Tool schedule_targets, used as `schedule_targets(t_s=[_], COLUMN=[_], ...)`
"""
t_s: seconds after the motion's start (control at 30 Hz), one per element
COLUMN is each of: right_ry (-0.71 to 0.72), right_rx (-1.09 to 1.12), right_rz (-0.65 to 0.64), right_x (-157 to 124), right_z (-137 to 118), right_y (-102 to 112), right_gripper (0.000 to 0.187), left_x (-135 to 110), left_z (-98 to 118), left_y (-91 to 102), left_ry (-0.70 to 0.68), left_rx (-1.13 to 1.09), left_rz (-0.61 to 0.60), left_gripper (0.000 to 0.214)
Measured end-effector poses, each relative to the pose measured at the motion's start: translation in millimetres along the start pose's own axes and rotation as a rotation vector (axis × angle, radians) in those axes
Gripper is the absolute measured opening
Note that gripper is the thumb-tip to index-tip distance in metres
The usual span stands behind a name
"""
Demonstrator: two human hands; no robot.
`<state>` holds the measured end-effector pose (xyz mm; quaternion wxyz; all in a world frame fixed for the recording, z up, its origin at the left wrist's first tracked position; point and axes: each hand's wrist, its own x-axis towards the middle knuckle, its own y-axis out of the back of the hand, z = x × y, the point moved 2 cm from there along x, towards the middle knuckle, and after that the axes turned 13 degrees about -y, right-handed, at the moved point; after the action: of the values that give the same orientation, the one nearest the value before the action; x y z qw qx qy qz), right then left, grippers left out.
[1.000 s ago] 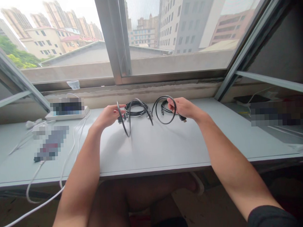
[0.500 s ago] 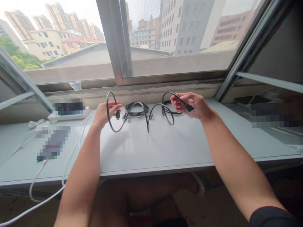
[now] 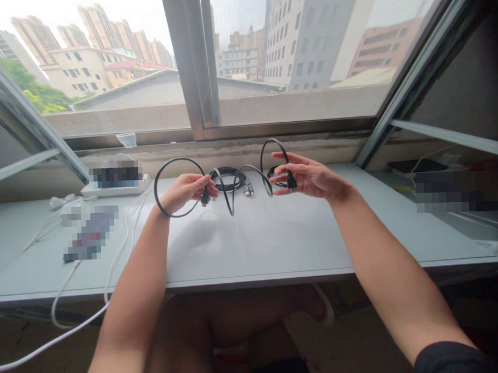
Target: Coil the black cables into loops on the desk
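Note:
A black cable (image 3: 175, 159) with a dark plug at each end is held up between my hands, above the white table (image 3: 251, 251). My left hand (image 3: 187, 189) pinches it close to one plug (image 3: 205, 199), which points down and has a metal tip. A wide loop of it hangs around that wrist. My right hand (image 3: 309, 176) has the other end, its plug (image 3: 292, 180) hanging against the fingers, which are partly spread. Wavy bends run between the two hands. Behind them lie a coiled black cable (image 3: 228, 188) with silvery connectors (image 3: 248, 190) and another coil (image 3: 278, 180), partly hidden by my right hand.
On the left are a white power strip (image 3: 116, 188), white cords (image 3: 132, 228), a white adapter (image 3: 71, 213) and a blurred phone-like object (image 3: 91, 233). A clear plastic cup (image 3: 127, 139) sits on the window ledge. A metal frame (image 3: 381, 122) stands at right.
My left hand has moved right, and its cable loop has grown wider. My right hand's fingers have spread, and the plug there now hangs down instead of pointing right.

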<state>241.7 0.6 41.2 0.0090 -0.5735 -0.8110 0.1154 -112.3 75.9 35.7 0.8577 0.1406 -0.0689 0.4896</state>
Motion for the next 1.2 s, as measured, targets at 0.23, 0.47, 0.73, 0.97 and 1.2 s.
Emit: schedule_targets(t_s=[0.23, 0.47, 0.73, 0.97, 1.2], right_ry=[-0.021, 0.198, -0.025, 0.129, 0.239], right_rx=[-0.22, -0.479, -0.215, -0.408, -0.388], right_rz=[0.05, 0.278, 0.036, -0.12, -0.15], right_x=[31.3, 40.7, 36.4, 30.4, 30.3], right_z=[24.0, 27.5, 33.2, 30.9, 29.8], right_y=[-18.0, -14.6, -29.9, -52.4, -52.6], right_gripper=[0.047, 0.033, 0.041, 0.037, 0.04], left_x=[2.8, 7.4, 8.5, 3.7, -1.5], left_z=[-2.7, -5.0, -3.1, 8.3, 14.4], left_y=[-28.1, -36.0, -47.6, -79.0, -91.1], left_ry=[-0.008, -0.059, -0.151, -0.259, -0.204], left_rx=[-0.02, 0.06, 0.1, -0.027, -0.136], left_rz=[-0.155, -0.112, -0.087, -0.085, -0.077], left_gripper=[0.052, 0.057, 0.048, 0.047, 0.053])
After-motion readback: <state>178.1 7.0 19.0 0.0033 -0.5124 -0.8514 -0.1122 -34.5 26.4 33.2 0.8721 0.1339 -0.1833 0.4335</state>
